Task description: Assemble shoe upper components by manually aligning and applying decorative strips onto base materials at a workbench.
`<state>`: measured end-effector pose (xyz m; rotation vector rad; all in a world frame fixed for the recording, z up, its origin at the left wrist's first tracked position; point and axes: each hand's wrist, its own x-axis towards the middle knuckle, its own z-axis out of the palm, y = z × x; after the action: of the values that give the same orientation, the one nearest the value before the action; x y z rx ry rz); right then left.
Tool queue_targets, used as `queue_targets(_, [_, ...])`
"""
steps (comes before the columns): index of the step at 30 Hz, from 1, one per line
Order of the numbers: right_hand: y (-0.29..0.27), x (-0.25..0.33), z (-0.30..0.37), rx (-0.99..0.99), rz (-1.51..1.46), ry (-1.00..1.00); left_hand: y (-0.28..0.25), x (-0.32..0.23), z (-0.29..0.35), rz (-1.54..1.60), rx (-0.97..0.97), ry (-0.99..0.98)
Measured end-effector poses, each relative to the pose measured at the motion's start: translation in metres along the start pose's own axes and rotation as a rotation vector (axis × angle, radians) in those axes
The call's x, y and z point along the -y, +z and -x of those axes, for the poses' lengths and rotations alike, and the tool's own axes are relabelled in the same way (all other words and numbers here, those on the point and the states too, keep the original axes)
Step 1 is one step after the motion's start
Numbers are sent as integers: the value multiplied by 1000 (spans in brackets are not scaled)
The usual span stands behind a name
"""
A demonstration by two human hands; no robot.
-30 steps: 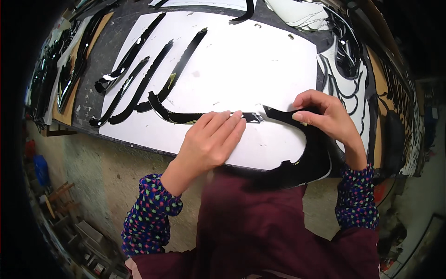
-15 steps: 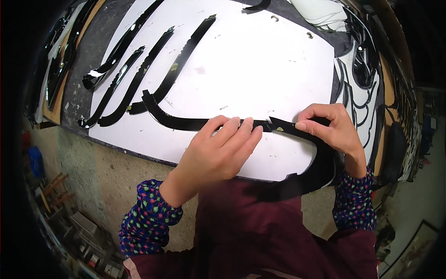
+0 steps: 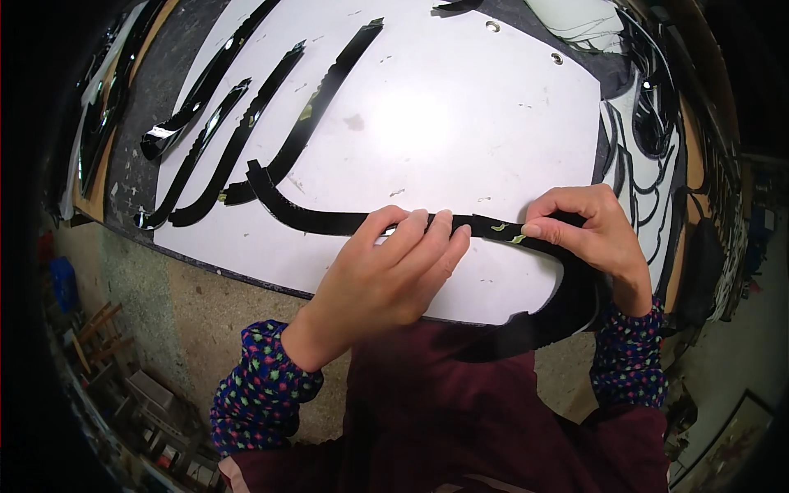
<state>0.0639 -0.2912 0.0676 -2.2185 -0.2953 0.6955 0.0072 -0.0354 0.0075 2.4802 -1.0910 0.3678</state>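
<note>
My left hand (image 3: 382, 271) presses its closed fingers down on a long glossy black strip (image 3: 320, 222), curved at its left end, on a white board (image 3: 460, 140). Between thumb and fingers, my right hand (image 3: 593, 226) pinches a second, wider black curved strip (image 3: 567, 296). Its pointed end meets the first strip's right end just beside my left fingertips; whether they overlap or only touch, I cannot tell. Greenish-yellow marks show near that end. The wide strip bends down past the board's near edge, in front of my maroon apron.
Several more black curved strips, one of them a long strip (image 3: 333, 90), lie at the board's left. Two metal eyelets, one a ring (image 3: 556, 59), sit at its far right. White sheets with black strips (image 3: 633, 177) lie at right. Wooden stools (image 3: 99, 337) stand on the floor.
The wide strip's pointed end has come down and left, in line with the first strip's end. A second greenish-yellow mark now shows. Both hands keep their grip.
</note>
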Motion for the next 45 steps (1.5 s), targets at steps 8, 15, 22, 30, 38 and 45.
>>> queue_targets(8, [1,-4,-3,7,35,-44,0,0,1,5,-1,-6])
queue_targets(15, [0,-5,-4,6,45,-62,1,0,1,6,1,-9])
queue_targets(22, [-1,-3,-5,30,42,-36,2,-1,1,-9,15,-6])
queue_targets(30, [0,-6,-6,16,37,-41,4,-1,2,-18,9,-20])
queue_targets(38, [0,-6,-6,15,42,-24,5,-2,2,-42,15,-13])
queue_targets(45, [1,-10,-7,13,56,-88,7,-1,4,-52,-17,-10])
